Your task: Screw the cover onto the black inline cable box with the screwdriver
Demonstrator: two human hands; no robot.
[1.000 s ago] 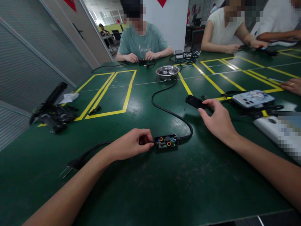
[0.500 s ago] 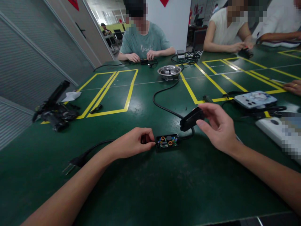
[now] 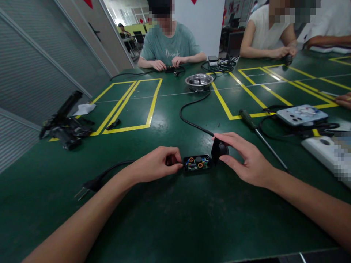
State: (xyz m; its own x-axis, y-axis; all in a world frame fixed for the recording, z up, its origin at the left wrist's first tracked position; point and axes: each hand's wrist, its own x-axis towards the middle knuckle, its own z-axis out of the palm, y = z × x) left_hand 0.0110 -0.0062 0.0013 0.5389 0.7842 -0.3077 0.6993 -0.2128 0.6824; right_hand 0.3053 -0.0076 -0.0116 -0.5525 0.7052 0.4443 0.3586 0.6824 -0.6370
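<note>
An open black plastic case with a circuit board [image 3: 197,163] lies on the green table, its copper coils and small parts facing up. At the case's left end my left hand [image 3: 161,163] pinches the black power cord [image 3: 117,165], whose two-pin plug [image 3: 89,187] rests further left. Between the thumb and fingers of my right hand [image 3: 244,155] is a black plastic cover [image 3: 218,149], tilted on end right beside the case's right end. Whether the cover touches the case I cannot tell. Another black cable [image 3: 189,120] curves away behind the cover.
A screwdriver [image 3: 264,140] lies right of my right hand, near a phone [image 3: 301,115] and a white power strip [image 3: 320,149]. Beyond the case stands a metal bowl [image 3: 199,81]. Black gear [image 3: 67,126] sits at left. Other people work across the table, marked with yellow tape [image 3: 153,106].
My right hand has moved the cover left and down, close to the case's right end, and turned it more upright. The screwdriver now shows fully. My left hand stays at the cord.
</note>
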